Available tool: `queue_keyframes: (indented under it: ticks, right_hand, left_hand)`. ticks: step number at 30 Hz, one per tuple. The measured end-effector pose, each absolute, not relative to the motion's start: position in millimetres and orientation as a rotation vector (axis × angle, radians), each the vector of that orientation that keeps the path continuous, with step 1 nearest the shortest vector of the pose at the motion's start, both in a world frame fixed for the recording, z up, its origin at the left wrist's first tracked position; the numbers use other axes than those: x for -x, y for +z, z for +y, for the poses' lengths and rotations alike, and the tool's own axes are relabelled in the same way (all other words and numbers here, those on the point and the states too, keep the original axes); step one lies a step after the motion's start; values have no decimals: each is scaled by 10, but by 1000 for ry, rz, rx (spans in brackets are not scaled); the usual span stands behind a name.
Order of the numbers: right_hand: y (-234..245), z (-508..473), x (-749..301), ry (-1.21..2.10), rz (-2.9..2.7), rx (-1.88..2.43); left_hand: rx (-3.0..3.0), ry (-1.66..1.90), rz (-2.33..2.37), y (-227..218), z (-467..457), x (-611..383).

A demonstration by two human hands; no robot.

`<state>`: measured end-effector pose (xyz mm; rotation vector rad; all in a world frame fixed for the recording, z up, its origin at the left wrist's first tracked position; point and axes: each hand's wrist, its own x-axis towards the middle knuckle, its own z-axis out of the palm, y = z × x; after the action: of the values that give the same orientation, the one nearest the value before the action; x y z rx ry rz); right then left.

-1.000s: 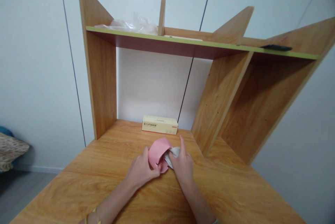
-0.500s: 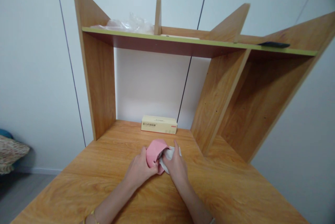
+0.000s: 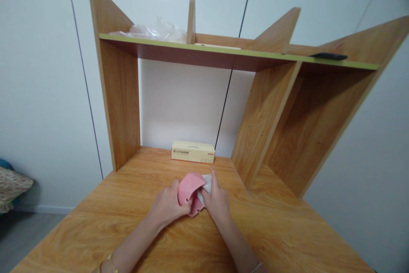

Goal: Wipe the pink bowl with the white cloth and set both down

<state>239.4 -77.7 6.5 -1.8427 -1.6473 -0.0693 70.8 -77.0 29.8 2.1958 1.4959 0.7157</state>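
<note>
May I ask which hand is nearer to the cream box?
Right: the right hand, in front of the cream box, extends one finger; the left hand, gripping the pink object, is farther back.

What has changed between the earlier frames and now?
The pink item, gripped by the left hand, has moved slightly away from the box. Since the first frame, the right hand, holding the cloth, has shifted slightly left relative to the box. Nothing was newly grasped or let go. The box and bag stayed put.
</note>
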Motion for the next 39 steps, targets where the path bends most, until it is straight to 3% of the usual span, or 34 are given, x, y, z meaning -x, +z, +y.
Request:
queue_keyframes:
  ticks: [6, 13, 24, 33, 39]
  right_hand:
    - [-25, -693, -2418, 192, -1355, 1710]
    - [-102, -633, -2304, 445, -1274, 1402]
    - [155, -761, -2413, 10, -1400, 1976]
    - [48, -734, -2268, 195, -1413, 1977]
    - [104, -758, -2325, 2, -1480, 2040]
  left_hand:
    - [-1977, 1145, 1028, 151, -687, -720]
    - [-1794, 1175, 923, 59, -750, -874]
    - [-2057, 934, 1335, 229, -846, -828]
    - [-1981, 1036, 1404, 118, -794, -868]
    - [-2038, 969, 1450, 239, -828, -857]
